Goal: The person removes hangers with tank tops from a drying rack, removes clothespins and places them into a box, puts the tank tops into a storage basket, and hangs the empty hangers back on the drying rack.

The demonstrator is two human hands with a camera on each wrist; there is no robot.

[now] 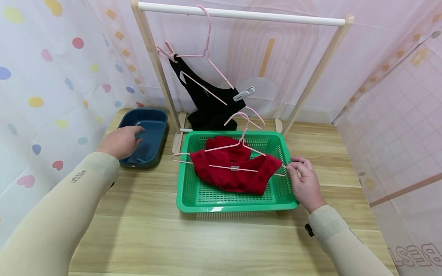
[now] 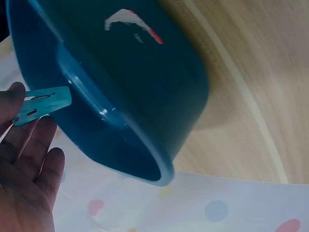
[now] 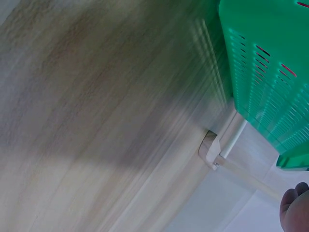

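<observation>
My left hand (image 1: 121, 142) is over the dark blue bin (image 1: 154, 132); in the left wrist view its thumb and fingers pinch a teal clothespin (image 2: 46, 104). With thumb and forefinger, my right hand (image 1: 305, 184) holds the right end of a pink hanger (image 1: 221, 148) beside the green basket's right rim. A red sleeveless top (image 1: 238, 184) hangs by its straps on that hanger, lying over the green basket (image 1: 238, 209). The hanger's hook points toward the rack. Only part of the right hand shows at the corner of the right wrist view.
Behind the basket stands a rack with a white bar (image 1: 276, 16) and wooden legs. From the bar hangs another pink hanger (image 1: 208, 34) carrying a black top (image 1: 210, 96), with a pink clothespin (image 1: 170, 51) at left and a grey clothespin (image 1: 244, 94) at right. Patterned curtains surround the wooden table.
</observation>
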